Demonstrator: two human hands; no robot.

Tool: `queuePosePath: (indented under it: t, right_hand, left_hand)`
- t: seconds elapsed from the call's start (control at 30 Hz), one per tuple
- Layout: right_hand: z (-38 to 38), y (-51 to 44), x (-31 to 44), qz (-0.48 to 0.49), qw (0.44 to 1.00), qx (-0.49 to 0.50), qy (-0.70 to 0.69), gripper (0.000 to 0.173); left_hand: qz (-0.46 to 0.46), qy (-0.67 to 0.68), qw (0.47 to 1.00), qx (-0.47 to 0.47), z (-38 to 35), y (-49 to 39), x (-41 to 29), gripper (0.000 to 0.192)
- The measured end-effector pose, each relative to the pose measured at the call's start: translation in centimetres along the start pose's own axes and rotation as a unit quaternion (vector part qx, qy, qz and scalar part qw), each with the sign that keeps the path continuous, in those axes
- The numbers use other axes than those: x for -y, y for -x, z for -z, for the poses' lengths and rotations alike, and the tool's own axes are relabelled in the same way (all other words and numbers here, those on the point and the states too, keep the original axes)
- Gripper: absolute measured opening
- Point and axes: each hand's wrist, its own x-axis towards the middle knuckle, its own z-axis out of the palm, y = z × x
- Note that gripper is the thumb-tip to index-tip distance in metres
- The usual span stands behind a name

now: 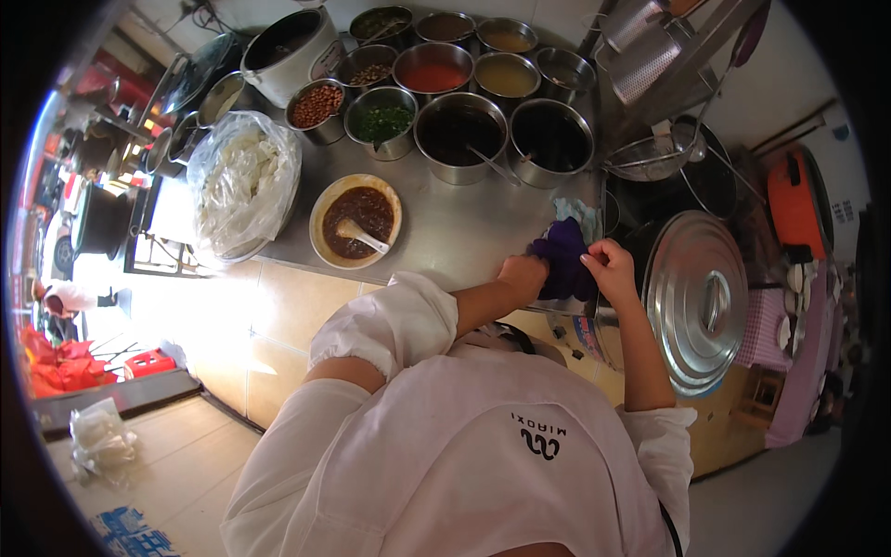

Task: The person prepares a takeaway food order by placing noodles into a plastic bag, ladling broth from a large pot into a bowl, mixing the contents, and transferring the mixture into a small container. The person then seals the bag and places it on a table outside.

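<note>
At the right front corner of the stainless steel counter (pixel 459 230), my left hand (pixel 523 280) and my right hand (pixel 611 270) both grip a dark purple cloth (pixel 562 261). My left hand is closed on its left side, and my right hand pinches its right edge between thumb and fingers. A pale blue cloth (pixel 579 214) lies just behind it. Further left stands a bowl of brown sauce (pixel 355 202) with a white spoon (pixel 362 235) in it. Behind are steel pots of dark liquid (pixel 459 132) and chopped green herbs (pixel 384 124).
A plastic-covered bowl of pale food (pixel 243 181) stands at the counter's left end. More steel pots, one with red liquid (pixel 431 73), fill the back. A large pot lid (pixel 696 303) is close beside my right arm, with a wire strainer (pixel 647 157) behind it.
</note>
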Motion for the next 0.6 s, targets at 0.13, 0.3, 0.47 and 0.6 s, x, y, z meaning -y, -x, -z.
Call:
queuePosePath:
  t: [0.13,0.3,0.47,0.6]
  right_hand:
    - [1.0,0.0,-2.2,-0.041,0.997,-0.068,0.019,0.012]
    - [0.0,-1.2,-4.5,-0.007,0.993,-0.118,0.022,0.008]
    - [0.1,-2.2,-5.1,0.05,0.972,-0.23,0.018,0.026]
    - [0.9,-1.4,-4.6,-0.003,0.967,-0.221,-0.127,0.027]
  left_hand:
    - [-0.031,0.003,0.999,0.044,-2.6,-0.8,0.9,0.015]
    - [-0.057,0.011,0.997,0.051,-0.9,-0.1,0.4,0.014]
    - [-0.105,0.115,0.985,-0.079,14.1,2.7,0.1,0.01]
    - [-0.177,0.006,0.862,-0.475,35.8,6.4,2.7,0.011]
